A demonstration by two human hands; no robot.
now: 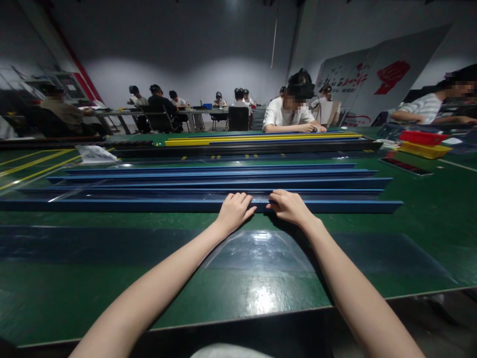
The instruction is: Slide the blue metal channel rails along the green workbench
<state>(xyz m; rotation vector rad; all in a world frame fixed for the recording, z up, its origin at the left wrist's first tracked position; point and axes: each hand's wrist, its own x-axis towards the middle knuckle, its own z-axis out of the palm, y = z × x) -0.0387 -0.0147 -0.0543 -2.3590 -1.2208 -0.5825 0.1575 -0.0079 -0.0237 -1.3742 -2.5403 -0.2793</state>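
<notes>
Several long blue channel strips lie side by side across the table. My left hand (236, 210) grips the nearest blue strip (335, 207) near its middle, fingers over the upright edge and thumb on the front side. A short gap to the right, my right hand (286, 205) is closed on the same strip with its fingers curled over the edge. The fingertips of both hands are partly hidden behind it. Just beyond is another blue strip (335, 193). Closer to me, a clear plastic sheet (160, 246) lies flat on the tabletop.
The green table (208, 298) ends at a front edge near me. Black strips (316, 148) and yellow strips (268, 138) lie farther back. A phone-like dark slab (406, 167) and red (425, 137) and yellow bins (425, 149) are at right. A person (290, 109) sits opposite.
</notes>
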